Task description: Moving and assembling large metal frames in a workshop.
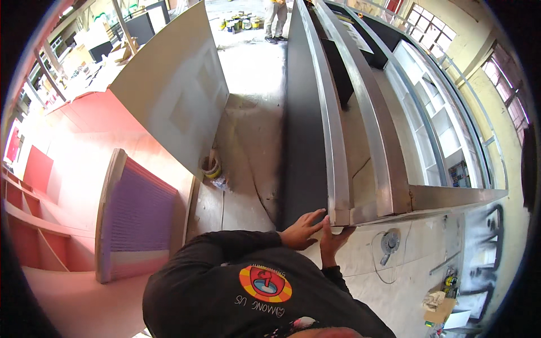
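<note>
My left hand [304,230] lies with stretched fingers against the lower end of a long black panel [307,141], near its corner. Close beside it, my right hand [333,243] touches the same corner, thumb and fingers spread around the end of a grey metal-look frame [339,169]. The two hands nearly meet at the tips. No tool or loose piece shows in either one, though the right fingertips are partly hidden under the frame's end. The frame has long parallel rails and joins the black panel along its edge.
A curved beige panel [174,101] stands left, with an open paint can [211,167] at its foot. Pink cabinetry [112,135] and a purple ribbed panel [141,208] are nearer. A round grey tool with a cord [390,241] lies right. Another person [276,19] stands far ahead.
</note>
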The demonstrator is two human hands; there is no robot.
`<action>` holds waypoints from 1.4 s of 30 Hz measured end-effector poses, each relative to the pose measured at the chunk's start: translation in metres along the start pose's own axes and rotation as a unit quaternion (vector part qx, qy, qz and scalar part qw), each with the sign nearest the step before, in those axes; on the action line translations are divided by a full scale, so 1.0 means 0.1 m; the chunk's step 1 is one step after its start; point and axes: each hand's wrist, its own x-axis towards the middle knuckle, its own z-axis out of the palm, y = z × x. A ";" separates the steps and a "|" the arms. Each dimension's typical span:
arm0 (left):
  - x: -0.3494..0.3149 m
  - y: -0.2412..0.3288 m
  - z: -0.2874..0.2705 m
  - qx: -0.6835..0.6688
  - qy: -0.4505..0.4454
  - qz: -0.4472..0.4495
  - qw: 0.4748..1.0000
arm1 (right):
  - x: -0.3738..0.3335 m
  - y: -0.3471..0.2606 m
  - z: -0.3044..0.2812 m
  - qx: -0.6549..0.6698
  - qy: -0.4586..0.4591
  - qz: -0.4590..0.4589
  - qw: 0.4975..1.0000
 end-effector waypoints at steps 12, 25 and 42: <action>0.14 -0.64 -0.70 0.043 0.033 0.018 0.998 | -0.13 0.05 0.00 -0.014 -0.048 0.017 0.999; 0.10 0.32 -0.02 -0.353 0.026 -0.154 0.922 | 0.02 0.20 -0.38 0.071 -0.174 -0.039 0.981; 0.03 0.38 0.19 -0.368 0.012 -0.146 0.918 | 0.03 0.06 -0.39 0.133 -0.226 -0.021 0.965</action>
